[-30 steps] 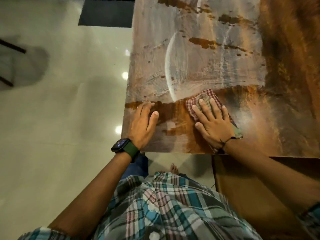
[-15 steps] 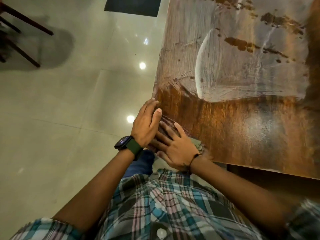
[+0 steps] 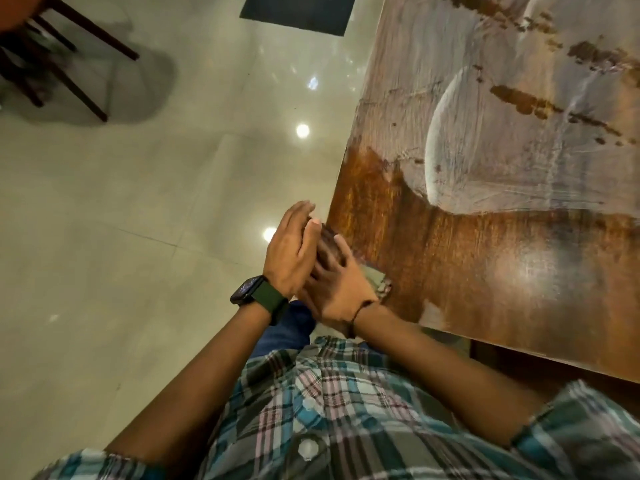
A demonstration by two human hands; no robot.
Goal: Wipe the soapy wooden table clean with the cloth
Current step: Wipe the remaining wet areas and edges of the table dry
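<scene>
The wooden table (image 3: 485,271) fills the right side of the head view. A whitish soap film (image 3: 519,150) covers its far part, while the near strip is wet, bare brown wood. My right hand (image 3: 341,292) lies flat on the cloth (image 3: 376,279) at the table's near-left corner; only a greenish corner of the cloth shows past the fingers. My left hand (image 3: 289,251), with a green-strapped watch on the wrist, is held upright against the table's left edge, fingers together, touching my right fingertips. It holds nothing.
Glossy pale floor tiles (image 3: 156,220) lie left of the table. Dark chair legs (image 3: 76,67) stand at the top left and a dark mat (image 3: 298,12) lies at the top. A brown wooden surface (image 3: 540,367) sits under the table's near edge.
My right hand has slid the cloth leftward along the near strip to the table's corner, clearing the suds there. My left hand left the tabletop and now stands against the left edge.
</scene>
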